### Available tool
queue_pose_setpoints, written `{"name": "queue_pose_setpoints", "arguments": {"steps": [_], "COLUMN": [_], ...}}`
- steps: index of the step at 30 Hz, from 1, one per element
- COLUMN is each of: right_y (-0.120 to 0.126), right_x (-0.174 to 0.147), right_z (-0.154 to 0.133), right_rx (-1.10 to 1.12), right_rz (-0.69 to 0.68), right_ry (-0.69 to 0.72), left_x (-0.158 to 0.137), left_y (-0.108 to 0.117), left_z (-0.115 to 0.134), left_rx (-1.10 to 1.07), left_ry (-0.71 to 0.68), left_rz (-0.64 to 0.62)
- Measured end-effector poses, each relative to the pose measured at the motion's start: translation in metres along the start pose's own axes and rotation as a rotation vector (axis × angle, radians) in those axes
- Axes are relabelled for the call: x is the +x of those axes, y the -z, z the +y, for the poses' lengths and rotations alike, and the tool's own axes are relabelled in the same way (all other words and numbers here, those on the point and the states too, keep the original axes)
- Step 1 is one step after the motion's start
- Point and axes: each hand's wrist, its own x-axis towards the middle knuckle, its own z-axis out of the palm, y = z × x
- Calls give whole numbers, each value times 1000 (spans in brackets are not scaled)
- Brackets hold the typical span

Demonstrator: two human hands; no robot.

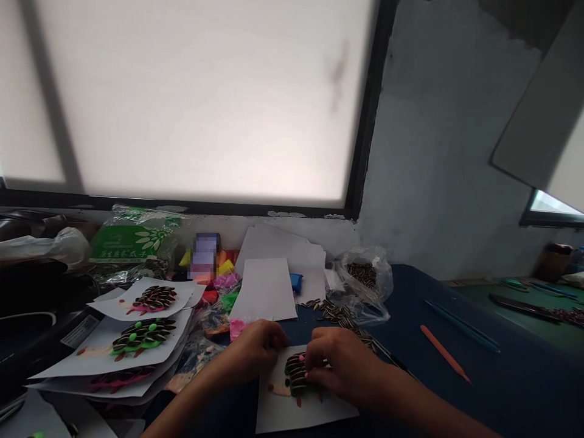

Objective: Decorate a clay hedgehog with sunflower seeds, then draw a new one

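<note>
A hedgehog picture (pixel 296 377) made of clay and striped sunflower seeds lies on a white sheet (pixel 278 417) in front of me. Its body has a green edge, a pale snout and small pink dots. Over its right side is my right hand (pixel 342 365), thumb and fingers pinched around a small pink clay ball (pixel 306 375). My left hand (pixel 258 353) rests by the sheet's upper left edge, fingers curled together; whatever they hold is hidden. Loose sunflower seeds (pixel 335 313) are scattered just beyond my right hand.
Finished-looking hedgehog sheets (pixel 150 340) are stacked at left. Behind are blank white paper (pixel 264 289), clay packets (pixel 228 280), a green seed bag (pixel 137 237) and a plastic bag of seeds (pixel 362 274). An orange tool (pixel 444 353) and blue tweezers (pixel 463 325) lie at right.
</note>
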Motion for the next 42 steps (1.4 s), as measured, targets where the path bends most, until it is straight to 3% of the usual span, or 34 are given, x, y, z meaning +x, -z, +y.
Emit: {"name": "queue_pose_setpoints", "arguments": {"steps": [25,32,37,42], "right_y": [4,14,16,16], "right_x": [0,-1,2,2], "right_z": [-3,-1,4,4], "right_rx": [48,59,71,75], "right_rz": [44,109,132,127], "right_ry": [-8,3,-5,-8], "left_x": [-1,-6,-10,-14], "left_y": [0,23,45,47], "left_z": [0,19,12,-11], "left_rx": [-10,-44,123,402], "left_ry": [3,46,78,123], "left_rz": [39,98,216,283]}}
